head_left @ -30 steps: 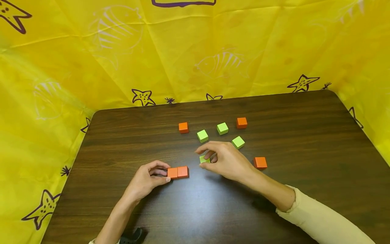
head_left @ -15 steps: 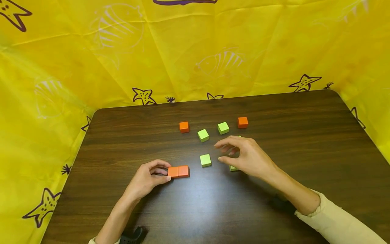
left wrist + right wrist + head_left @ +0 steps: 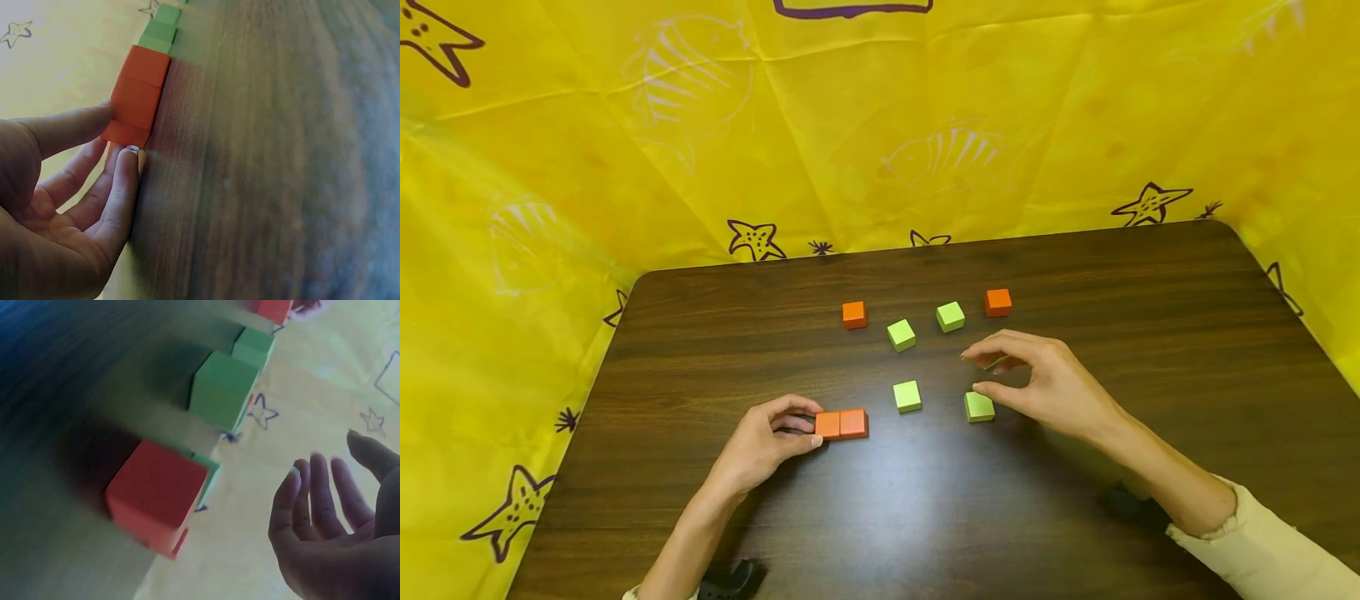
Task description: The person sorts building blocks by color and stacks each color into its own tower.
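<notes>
My left hand (image 3: 756,446) pinches the left one of two orange blocks (image 3: 828,425) between thumb and fingers; the second orange block (image 3: 853,423) sits flush against it. In the left wrist view the thumb and a fingertip touch the near end of the orange pair (image 3: 136,103). My right hand (image 3: 1048,383) hovers with thumb and fingers apart, holding nothing. Just below its thumb is a green block (image 3: 979,407), and a sliver of another green block (image 3: 997,363) shows behind its fingers. The right wrist view has an orange block (image 3: 159,484) near this hand, hidden in the head view.
Between the hands lies a green block (image 3: 907,396). Farther back are two green blocks (image 3: 901,335) and two orange blocks, one on the left (image 3: 854,315) and one on the right (image 3: 997,302). Behind the dark wooden table (image 3: 737,333) hangs a yellow cloth (image 3: 835,125).
My right hand has moved right, away from the middle green block it was around, which now lies free. Another green block has come into view below the thumb. The left hand stays put.
</notes>
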Action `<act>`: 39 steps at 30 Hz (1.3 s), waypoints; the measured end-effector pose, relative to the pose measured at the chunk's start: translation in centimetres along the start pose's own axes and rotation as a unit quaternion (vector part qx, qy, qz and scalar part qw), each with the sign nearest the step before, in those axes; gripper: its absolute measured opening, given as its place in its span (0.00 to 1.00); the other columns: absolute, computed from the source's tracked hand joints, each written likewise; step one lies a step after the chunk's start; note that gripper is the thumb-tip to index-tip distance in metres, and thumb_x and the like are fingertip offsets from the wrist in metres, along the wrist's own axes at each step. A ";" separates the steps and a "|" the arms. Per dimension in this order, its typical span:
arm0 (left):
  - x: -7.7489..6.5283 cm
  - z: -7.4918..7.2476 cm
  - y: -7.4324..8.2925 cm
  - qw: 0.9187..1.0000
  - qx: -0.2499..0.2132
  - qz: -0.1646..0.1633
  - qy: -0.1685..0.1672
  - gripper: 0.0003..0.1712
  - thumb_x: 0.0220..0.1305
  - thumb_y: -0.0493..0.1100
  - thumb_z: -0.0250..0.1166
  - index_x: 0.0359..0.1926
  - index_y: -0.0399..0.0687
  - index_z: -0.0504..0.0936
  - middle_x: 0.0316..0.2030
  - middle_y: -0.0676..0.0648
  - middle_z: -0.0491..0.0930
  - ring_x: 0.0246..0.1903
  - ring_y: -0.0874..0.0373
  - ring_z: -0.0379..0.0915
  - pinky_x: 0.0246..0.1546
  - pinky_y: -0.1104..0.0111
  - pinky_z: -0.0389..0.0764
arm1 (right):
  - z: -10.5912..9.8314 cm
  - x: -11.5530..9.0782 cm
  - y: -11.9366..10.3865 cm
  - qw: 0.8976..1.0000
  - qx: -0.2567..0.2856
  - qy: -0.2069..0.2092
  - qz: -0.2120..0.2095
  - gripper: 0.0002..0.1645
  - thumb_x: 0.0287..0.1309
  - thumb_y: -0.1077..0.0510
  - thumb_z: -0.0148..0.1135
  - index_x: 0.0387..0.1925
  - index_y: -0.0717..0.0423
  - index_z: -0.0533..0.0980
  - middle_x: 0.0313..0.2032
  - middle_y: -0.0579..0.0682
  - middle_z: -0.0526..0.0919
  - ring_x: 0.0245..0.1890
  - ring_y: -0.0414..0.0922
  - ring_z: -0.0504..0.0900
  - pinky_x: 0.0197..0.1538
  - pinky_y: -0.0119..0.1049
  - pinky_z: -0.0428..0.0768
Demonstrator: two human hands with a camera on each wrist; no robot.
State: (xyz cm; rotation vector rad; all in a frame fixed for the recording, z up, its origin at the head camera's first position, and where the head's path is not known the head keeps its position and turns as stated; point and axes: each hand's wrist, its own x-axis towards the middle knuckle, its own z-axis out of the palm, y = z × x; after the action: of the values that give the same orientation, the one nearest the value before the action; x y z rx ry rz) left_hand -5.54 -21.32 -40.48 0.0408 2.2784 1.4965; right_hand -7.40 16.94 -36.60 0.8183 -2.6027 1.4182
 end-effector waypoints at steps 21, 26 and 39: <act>0.1 0.1 0.1 1.000 -0.008 -0.003 0.004 0.21 0.55 0.31 0.74 0.51 0.40 0.82 0.45 0.41 0.82 0.43 0.51 0.80 0.38 0.70 0.83 | -3.6 -3.6 3.0 0.999 -0.039 0.024 0.017 0.27 0.47 0.67 0.77 0.51 0.50 0.81 0.46 0.38 0.84 0.45 0.40 0.82 0.45 0.26 0.78; 0.1 0.1 0.1 1.000 -0.007 -0.001 0.004 0.21 0.55 0.31 0.74 0.51 0.40 0.82 0.45 0.41 0.82 0.43 0.51 0.80 0.38 0.70 0.83 | -3.7 -4.4 3.7 0.998 -0.046 0.019 0.035 0.27 0.48 0.66 0.78 0.51 0.50 0.81 0.45 0.45 0.85 0.44 0.40 0.82 0.45 0.25 0.78; 0.0 0.1 0.0 1.000 -0.011 -0.003 0.004 0.21 0.55 0.30 0.74 0.51 0.39 0.82 0.44 0.41 0.83 0.42 0.51 0.80 0.38 0.69 0.83 | -3.9 -5.5 4.9 0.997 -0.043 -0.013 0.056 0.27 0.50 0.66 0.76 0.52 0.48 0.80 0.45 0.46 0.85 0.39 0.40 0.82 0.42 0.27 0.80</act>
State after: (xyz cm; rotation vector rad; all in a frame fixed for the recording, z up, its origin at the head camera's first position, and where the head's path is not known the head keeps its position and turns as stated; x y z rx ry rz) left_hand -5.53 -21.23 -40.50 0.0212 2.2669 1.5208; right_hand -5.80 24.47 -39.81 0.6936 -2.7475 1.3186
